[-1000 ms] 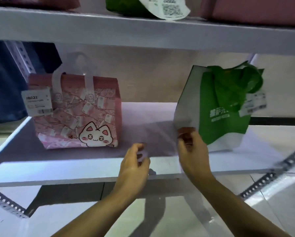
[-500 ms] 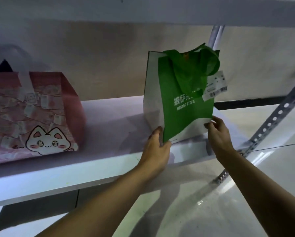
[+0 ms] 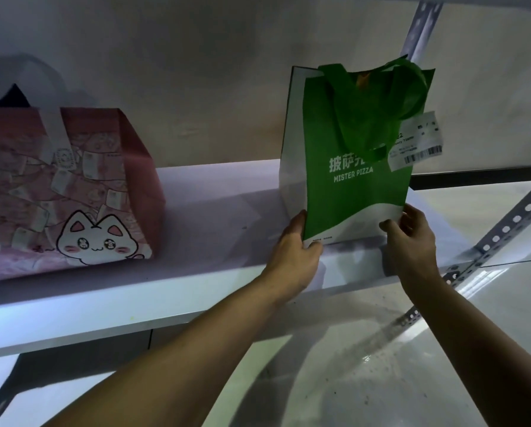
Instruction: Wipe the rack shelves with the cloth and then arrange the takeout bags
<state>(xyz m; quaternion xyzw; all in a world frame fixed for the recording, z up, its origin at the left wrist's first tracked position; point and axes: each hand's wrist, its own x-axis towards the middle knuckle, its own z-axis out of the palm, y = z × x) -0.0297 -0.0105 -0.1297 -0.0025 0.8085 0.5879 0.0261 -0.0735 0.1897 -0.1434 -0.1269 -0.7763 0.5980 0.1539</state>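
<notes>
The person is gripping the upright green bag (image 3: 353,192) at its 2 bottom corners: left hand (image 3: 295,257) and right hand (image 3: 410,241), equally near.

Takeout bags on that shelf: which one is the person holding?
The green Mister Pizza bag, gripped at its bottom corners by the left hand and right hand. The pink cat bag stands untouched.

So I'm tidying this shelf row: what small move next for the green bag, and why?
Probably square it up: the green bag stands turned at an angle, unlike the pink bag, and the left hand and right hand already pinch its bottom corners.
</notes>
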